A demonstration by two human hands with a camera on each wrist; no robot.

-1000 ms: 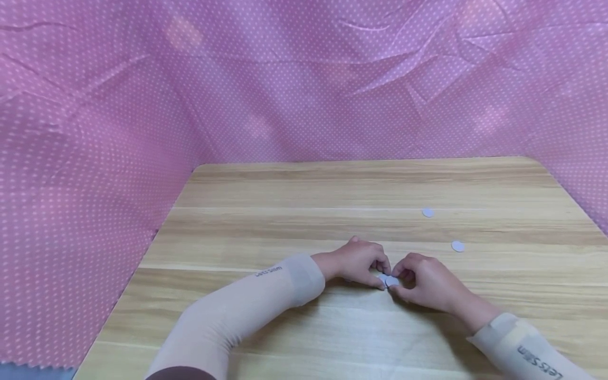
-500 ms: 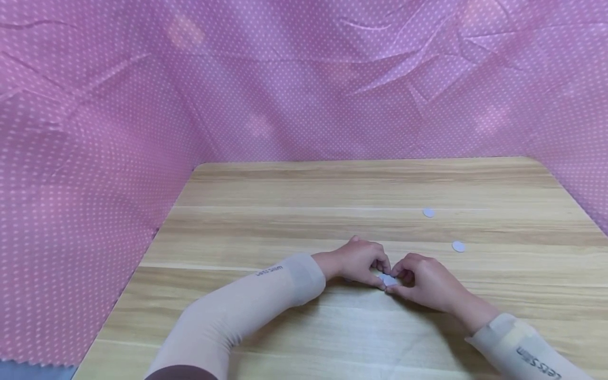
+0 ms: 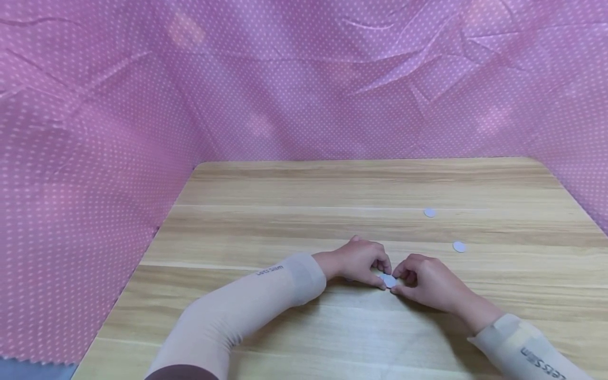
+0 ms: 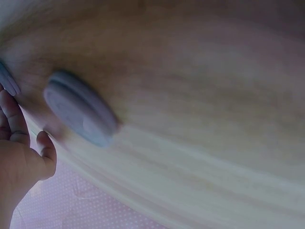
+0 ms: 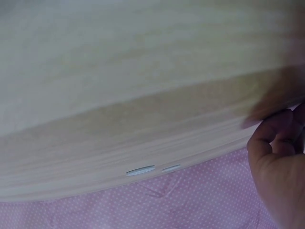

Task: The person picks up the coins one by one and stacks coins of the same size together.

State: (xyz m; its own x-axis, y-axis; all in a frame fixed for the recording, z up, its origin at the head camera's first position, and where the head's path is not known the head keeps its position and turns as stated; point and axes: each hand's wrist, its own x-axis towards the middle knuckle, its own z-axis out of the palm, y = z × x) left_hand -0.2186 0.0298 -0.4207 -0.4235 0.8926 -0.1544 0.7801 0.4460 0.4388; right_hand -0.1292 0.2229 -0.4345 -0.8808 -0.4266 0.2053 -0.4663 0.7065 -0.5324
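In the head view, a small pale grey disc (image 3: 388, 281) lies at the table's middle, between my two hands. Another disc seems to lie beneath it, its edge showing at the left. My left hand (image 3: 361, 262) pinches the pair from the left with curled thumb and fingers. From the right, my right hand (image 3: 429, 283) holds the rim between thumb and forefinger. The left wrist view shows part of the discs (image 4: 8, 80) at the fingertips, and closer a stack of two grey discs (image 4: 78, 112), lying mostly hidden below the left wrist in the head view.
Two loose discs lie farther back to the right, a nearer disc (image 3: 459, 246) and a farther disc (image 3: 429, 212). The wooden table (image 3: 285, 211) is enclosed by a pink dotted cloth (image 3: 304, 105) at the back and sides.
The upper disc has shifted slightly left, lining up more closely over the one beneath. My right fingertips moved left with it, then slightly back right. The left hand stays put.
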